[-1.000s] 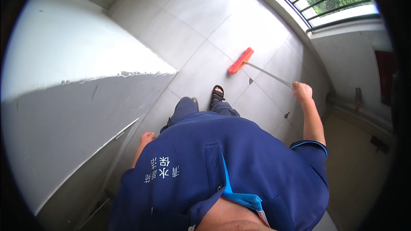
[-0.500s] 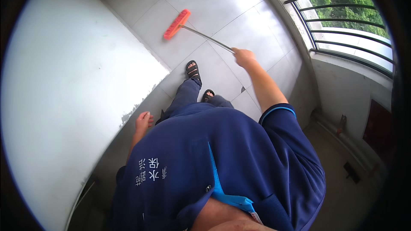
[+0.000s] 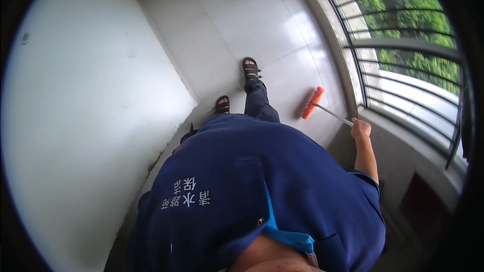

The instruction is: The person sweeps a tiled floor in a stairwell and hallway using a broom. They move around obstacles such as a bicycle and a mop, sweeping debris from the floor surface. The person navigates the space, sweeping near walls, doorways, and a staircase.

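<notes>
My right hand [image 3: 360, 129] is wrapped round the pale metal handle of a broom [image 3: 313, 103], out to my right near the window wall. Its narrow orange-red head with bristles shows a soft shadow beside it on the tiles; whether it touches the floor I cannot make out. Of my left hand [image 3: 175, 150], only a sliver of skin shows past the left side of my navy shirt, and its fingers are hidden.
A large white wall [image 3: 96, 95] stands close on my left, its lower edge chipped. Dark window bars [image 3: 408, 45] run along the right, with trees outside. Pale tiled floor [image 3: 227, 20] stretches ahead. My feet wear black sandals [image 3: 251, 69], the right one forward.
The broom has swung from ahead of me to my right, beside the window wall, with my right hand still round it. My right foot has stepped forward. My left hand has slipped mostly out of sight.
</notes>
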Available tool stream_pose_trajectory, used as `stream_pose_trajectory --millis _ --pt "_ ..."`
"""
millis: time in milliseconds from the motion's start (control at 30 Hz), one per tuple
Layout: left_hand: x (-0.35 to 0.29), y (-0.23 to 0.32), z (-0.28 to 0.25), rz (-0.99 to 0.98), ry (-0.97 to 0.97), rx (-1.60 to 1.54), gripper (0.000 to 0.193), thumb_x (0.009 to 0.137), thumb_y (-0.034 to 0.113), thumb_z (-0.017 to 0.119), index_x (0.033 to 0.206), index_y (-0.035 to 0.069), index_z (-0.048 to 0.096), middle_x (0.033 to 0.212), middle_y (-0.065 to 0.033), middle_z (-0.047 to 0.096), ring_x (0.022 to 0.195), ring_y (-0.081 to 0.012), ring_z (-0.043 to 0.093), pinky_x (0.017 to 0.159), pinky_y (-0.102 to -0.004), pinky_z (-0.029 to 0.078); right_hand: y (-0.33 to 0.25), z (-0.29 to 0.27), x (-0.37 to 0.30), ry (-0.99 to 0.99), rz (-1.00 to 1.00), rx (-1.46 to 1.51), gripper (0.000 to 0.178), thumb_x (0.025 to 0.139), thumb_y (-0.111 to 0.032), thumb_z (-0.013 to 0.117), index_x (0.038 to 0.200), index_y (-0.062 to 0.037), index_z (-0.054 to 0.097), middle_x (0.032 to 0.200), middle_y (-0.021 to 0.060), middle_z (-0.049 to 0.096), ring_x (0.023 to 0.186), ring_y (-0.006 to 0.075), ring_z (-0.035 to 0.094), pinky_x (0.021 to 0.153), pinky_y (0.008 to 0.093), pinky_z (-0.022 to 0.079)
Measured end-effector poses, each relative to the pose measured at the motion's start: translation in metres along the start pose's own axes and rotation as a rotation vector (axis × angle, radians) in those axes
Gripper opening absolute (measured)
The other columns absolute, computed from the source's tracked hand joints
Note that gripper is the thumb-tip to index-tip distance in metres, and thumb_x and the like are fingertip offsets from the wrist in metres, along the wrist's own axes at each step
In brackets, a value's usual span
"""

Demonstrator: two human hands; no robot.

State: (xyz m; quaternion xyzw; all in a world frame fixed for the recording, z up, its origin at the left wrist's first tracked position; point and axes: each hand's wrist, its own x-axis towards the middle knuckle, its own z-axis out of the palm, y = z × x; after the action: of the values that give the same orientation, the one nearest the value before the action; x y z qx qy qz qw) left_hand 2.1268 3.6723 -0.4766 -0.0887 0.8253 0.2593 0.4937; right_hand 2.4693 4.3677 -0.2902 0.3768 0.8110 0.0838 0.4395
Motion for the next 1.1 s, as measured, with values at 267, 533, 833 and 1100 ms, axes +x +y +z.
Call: stream_pose_trajectory --millis 267,533,833,1100 --pt "-0.025 0.111 0.053 -0.129 0.085 -0.315 0.030 0.078 0.022 0.061 0.098 -0.001 0.058 0.085 -0.0104 0.063 0.077 -0.0156 0.059 0.068 -0.0268 0.046 -0.055 -0.228 0.188 0.218 -0.484 0.197 0.029 0.083 -0.020 0.042 0.111 -0.0171 0.050 0.068 0.0146 0.060 0.065 0.0344 0.058 0.058 0.0461 0.044" --pt "-0.089 0.249 0.052 -0.350 0.273 -0.406 0.031 0.081 0.023 0.057 0.100 -0.002 0.055 0.085 -0.0105 0.063 0.071 -0.0163 0.060 0.064 -0.0272 0.048 -0.415 -0.380 0.382 0.286 -0.877 0.300 0.034 0.084 -0.018 0.041 0.118 -0.0154 0.044 0.083 0.0132 0.061 0.079 0.0313 0.059 0.066 0.0420 0.046" --pt "-0.100 0.259 0.055 -0.530 0.249 -0.625 0.030 0.081 0.020 0.056 0.101 -0.002 0.054 0.084 -0.0112 0.062 0.074 -0.0170 0.060 0.065 -0.0277 0.048 -0.305 -0.302 0.406 -0.030 -0.695 0.166 0.043 0.088 -0.030 0.036 0.130 -0.0287 0.028 0.085 0.0146 0.061 0.076 0.0299 0.060 0.063 0.0426 0.046" --pt "-0.044 0.209 0.070 -0.404 0.174 -0.507 0.032 0.076 0.024 0.063 0.094 -0.002 0.060 0.085 -0.0110 0.063 0.077 -0.0153 0.059 0.068 -0.0279 0.047 0.047 -0.265 0.230 -0.271 -0.235 0.009 0.033 0.083 -0.027 0.044 0.115 -0.0197 0.046 0.094 0.0172 0.060 0.089 0.0326 0.057 0.075 0.0433 0.045"
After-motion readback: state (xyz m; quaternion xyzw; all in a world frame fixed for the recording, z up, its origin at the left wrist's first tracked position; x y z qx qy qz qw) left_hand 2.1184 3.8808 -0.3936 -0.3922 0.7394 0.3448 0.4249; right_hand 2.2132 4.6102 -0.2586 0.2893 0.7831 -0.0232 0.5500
